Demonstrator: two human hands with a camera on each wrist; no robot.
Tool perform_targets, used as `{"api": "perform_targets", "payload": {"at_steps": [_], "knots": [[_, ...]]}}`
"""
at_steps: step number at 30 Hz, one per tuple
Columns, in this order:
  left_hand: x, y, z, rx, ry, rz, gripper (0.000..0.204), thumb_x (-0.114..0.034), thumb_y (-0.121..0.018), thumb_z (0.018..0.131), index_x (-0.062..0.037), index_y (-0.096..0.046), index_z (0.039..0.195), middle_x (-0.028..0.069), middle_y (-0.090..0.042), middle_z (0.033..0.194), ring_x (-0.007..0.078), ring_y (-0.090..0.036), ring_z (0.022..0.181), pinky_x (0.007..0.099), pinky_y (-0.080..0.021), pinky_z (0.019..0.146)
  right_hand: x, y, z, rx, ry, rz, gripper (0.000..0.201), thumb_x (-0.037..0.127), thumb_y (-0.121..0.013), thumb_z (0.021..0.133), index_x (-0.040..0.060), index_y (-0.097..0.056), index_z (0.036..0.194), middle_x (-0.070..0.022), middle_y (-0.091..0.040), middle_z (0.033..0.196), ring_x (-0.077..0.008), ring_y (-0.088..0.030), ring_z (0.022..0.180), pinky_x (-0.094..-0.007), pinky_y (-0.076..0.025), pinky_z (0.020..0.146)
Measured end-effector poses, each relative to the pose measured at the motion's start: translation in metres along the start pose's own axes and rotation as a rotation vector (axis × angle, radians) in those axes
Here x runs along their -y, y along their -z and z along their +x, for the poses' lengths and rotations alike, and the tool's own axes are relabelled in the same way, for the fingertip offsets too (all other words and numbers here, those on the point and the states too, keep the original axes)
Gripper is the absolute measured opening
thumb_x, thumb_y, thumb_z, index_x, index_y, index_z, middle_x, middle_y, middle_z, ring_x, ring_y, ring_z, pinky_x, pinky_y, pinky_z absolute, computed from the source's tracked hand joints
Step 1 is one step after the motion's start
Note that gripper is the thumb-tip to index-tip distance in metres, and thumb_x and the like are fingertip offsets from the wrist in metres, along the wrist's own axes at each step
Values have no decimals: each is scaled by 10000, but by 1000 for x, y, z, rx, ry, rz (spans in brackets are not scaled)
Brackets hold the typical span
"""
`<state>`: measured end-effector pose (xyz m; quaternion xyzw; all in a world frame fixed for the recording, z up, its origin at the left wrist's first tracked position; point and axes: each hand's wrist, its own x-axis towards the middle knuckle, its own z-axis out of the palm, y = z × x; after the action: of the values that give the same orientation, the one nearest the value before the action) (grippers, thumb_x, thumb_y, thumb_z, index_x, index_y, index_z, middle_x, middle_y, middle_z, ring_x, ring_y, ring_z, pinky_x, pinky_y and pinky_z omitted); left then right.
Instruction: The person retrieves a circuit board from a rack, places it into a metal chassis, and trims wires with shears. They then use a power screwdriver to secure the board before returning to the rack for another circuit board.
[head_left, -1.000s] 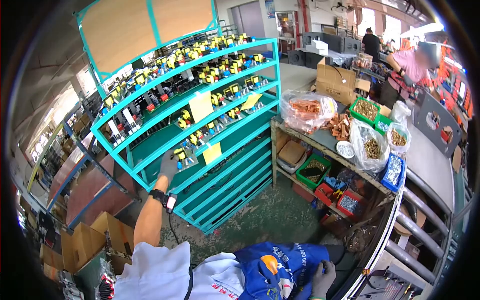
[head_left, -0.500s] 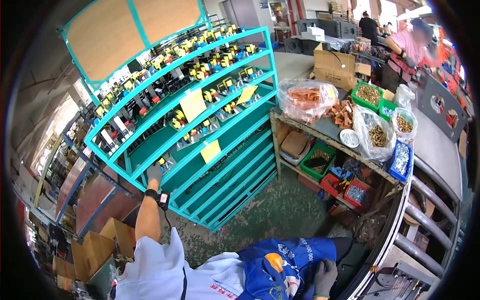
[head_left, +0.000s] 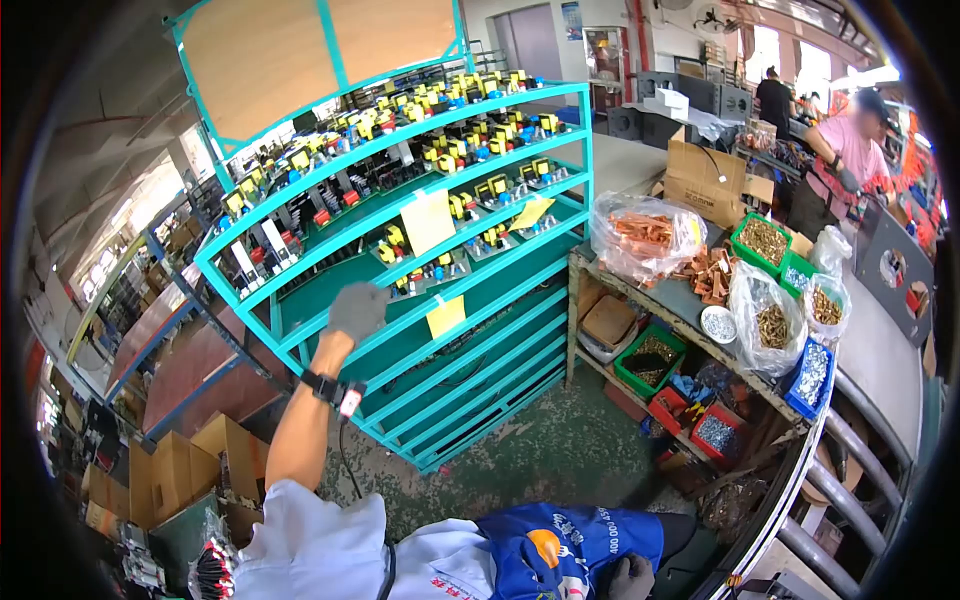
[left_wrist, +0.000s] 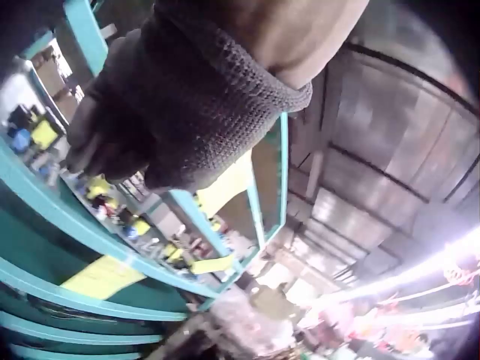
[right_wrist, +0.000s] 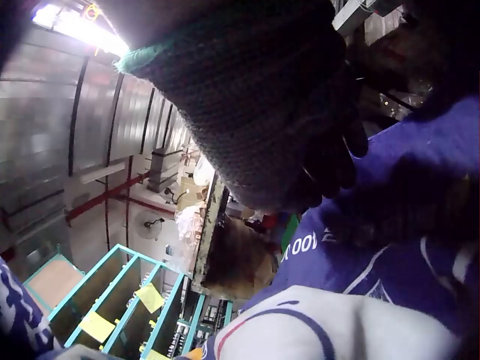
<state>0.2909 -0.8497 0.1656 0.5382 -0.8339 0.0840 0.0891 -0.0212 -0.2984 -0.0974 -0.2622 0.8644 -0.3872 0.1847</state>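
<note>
My gloved left hand is over the front rails of a teal shelf rack, just left of yellow-and-blue assemblies. In the left wrist view the fingers of this hand bend down near small assemblies; whether they hold one is hidden by the glove. My gloved right hand is low at the blue apron. The right wrist view shows that hand with loosely bent fingers against the blue cloth, no object visible in them.
Right of the rack stands a workbench with bagged copper parts, a green screw bin and a blue bin. Cardboard boxes lie at lower left. A person in pink stands at back right. Yellow notes hang from rails.
My left hand first went down and left along the shelf, then came up and right above the rail. The small assembly beside it is out of sight. The right hand stays at the apron.
</note>
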Motion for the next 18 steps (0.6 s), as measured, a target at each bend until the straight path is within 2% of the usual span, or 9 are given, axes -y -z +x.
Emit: {"api": "perform_targets", "payload": {"at_steps": [1,4,6,7,9,11,12,18], "knots": [[-17,19,1,-118,154,-178,359,-356,-533,973,-36,-697,953,235,-711,953,430,-685,955,530,-541,873,0,0,-1,-7,-15,15,306,232,-603,984,-22,-721,1105,-283,-709,1060,-450,-671,973,-467,-520,860],[17,-5,44,-389,209,-54,358,-353,-531,975,-35,-695,967,235,-710,975,429,-684,961,532,-541,870,12,4,-4,-36,38,37,297,226,-606,981,-15,-726,1105,-269,-716,1056,-440,-672,973,-466,-519,866],[33,0,56,-332,270,52,387,-376,-565,951,-53,-692,1121,249,-716,1036,437,-686,975,541,-541,867,15,5,-4,-35,10,9,295,224,-603,983,-21,-724,1092,-267,-716,1041,-441,-670,972,-469,-517,867],[48,-3,64,-277,342,59,436,-391,-560,950,-50,-666,1199,254,-698,1132,434,-670,1054,537,-523,930,15,6,-5,-29,-7,-8,294,224,-602,984,-24,-723,1086,-266,-716,1034,-442,-669,971,-470,-516,868],[58,3,69,-224,421,101,596,-421,-558,945,-50,-565,1411,255,-586,1410,425,-562,1305,522,-431,1113,8,5,-6,-21,15,-14,299,231,-609,983,-26,-718,1089,-263,-715,1034,-449,-663,975,-471,-515,871],[116,-34,96,-318,441,185,592,-430,-532,962,-73,-566,1433,215,-503,1522,387,-498,1384,498,-399,1151,1,2,-6,-28,26,-42,304,239,-612,984,-24,-714,1098,-262,-711,1037,-456,-658,979,-475,-515,872],[131,-40,103,-309,448,191,585,-426,-531,965,-73,-568,1431,213,-508,1517,387,-501,1381,496,-401,1148,-2,-3,-8,-39,18,-65,307,244,-611,984,-20,-712,1105,-262,-709,1041,-459,-655,981,-479,-515,871],[149,-36,113,-253,421,183,548,-401,-528,980,-75,-581,1418,205,-537,1489,384,-522,1359,487,-415,1133,-12,-13,-10,25,39,-139,318,247,-589,998,-8,-703,1148,-266,-699,1077,-469,-644,989,-510,-508,871]]}}
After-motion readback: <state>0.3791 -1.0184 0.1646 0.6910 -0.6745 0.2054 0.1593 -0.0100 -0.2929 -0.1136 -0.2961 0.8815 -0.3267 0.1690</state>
